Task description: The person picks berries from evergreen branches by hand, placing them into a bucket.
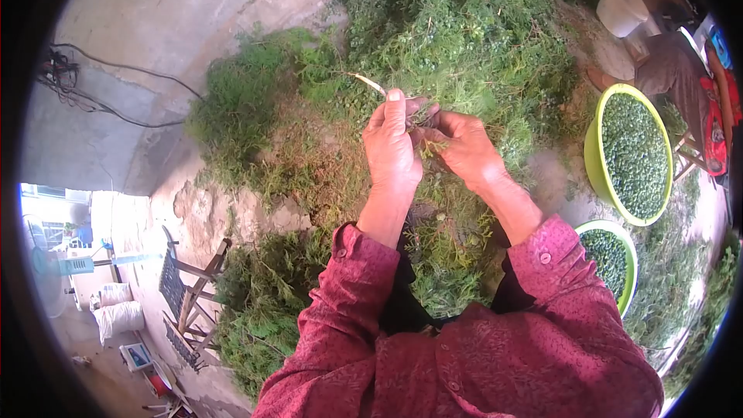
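Note:
My left hand is closed, thumb up, around an evergreen branch whose pale, bare end sticks out to the upper left. Right beside it, my right hand has its fingers pinched on the same branch's leafy part. The two hands nearly touch at the fingertips. Small yellowish-green leaves show between and below them; the fingers partly hide the rest. Beyond the hands lies a large heap of cut evergreen branches, with small pale green-blue berries or cones among the foliage.
Two green basins full of small green berries or cones stand at the right. Another person's leg and a white bucket are at the upper right. A folding stool, a fan and black cables are at the left.

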Motion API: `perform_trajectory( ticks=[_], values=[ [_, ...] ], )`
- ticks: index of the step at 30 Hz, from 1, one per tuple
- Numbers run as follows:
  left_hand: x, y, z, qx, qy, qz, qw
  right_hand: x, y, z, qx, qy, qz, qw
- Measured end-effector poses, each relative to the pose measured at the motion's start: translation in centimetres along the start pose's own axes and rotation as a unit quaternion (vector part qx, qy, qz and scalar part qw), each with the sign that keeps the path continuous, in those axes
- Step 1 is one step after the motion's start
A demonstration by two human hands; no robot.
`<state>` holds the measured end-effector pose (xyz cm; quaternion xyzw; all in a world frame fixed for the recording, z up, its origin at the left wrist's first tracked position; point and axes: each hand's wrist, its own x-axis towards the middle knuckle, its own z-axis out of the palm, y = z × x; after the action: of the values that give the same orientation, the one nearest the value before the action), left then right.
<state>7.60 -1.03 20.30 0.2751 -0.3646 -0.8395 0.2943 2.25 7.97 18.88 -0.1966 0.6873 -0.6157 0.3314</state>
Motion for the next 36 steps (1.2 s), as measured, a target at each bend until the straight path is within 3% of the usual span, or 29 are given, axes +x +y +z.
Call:
perform_trajectory(
  ticks=[4,6,13,15,17,19,21,24,25,27,28,31,36],
  values=[
    [-0.1,0.5,0.3,-0.025,0.015,-0.025,0.999,-0.4,-0.8,0.2,-0.001,-0.002,0.024,1.000],
    [-0.1,0.4,0.4,-0.032,0.015,-0.031,0.999,0.0,0.3,0.5,0.095,0.017,-0.028,0.995],
    [0.6,0.2,-0.3,-0.036,-0.020,-0.044,0.998,-0.6,-0.6,0.1,0.092,0.058,-0.105,0.989],
    [1.4,0.8,-1.0,-0.059,-0.004,-0.049,0.997,-1.2,-1.6,-2.1,0.257,-0.074,0.074,0.961],
    [2.3,1.3,-2.2,-0.063,0.036,0.007,0.997,-1.1,-1.2,-3.4,0.321,-0.108,0.098,0.936],
    [2.1,1.4,-2.1,-0.064,0.037,0.016,0.997,-1.3,-2.0,-4.2,0.478,-0.149,0.091,0.861],
    [2.3,1.2,-2.0,-0.073,0.061,-0.015,0.995,-1.3,-2.8,-4.5,0.467,-0.131,0.095,0.869],
    [2.0,1.3,-1.3,-0.031,0.078,-0.003,0.996,-0.6,-1.8,-4.7,0.305,-0.117,0.047,0.944],
    [2.0,1.3,-1.3,-0.031,0.079,-0.002,0.996,-0.7,-1.8,-4.3,0.306,-0.117,0.046,0.944],
    [1.9,1.2,-1.2,-0.012,0.061,-0.022,0.998,-1.3,-2.5,-2.7,-0.015,-0.051,0.007,0.999],
    [1.8,1.1,-1.0,-0.011,0.061,-0.022,0.998,-1.2,-1.6,-2.3,-0.038,-0.046,-0.044,0.997],
    [1.3,0.9,-0.5,-0.019,0.038,-0.031,0.999,-1.1,-1.1,-1.5,-0.118,-0.030,-0.076,0.990],
    [1.9,0.2,-1.0,-0.045,0.009,-0.042,0.998,-1.4,-0.4,-0.7,-0.097,-0.044,-0.134,0.985]
  ],
)
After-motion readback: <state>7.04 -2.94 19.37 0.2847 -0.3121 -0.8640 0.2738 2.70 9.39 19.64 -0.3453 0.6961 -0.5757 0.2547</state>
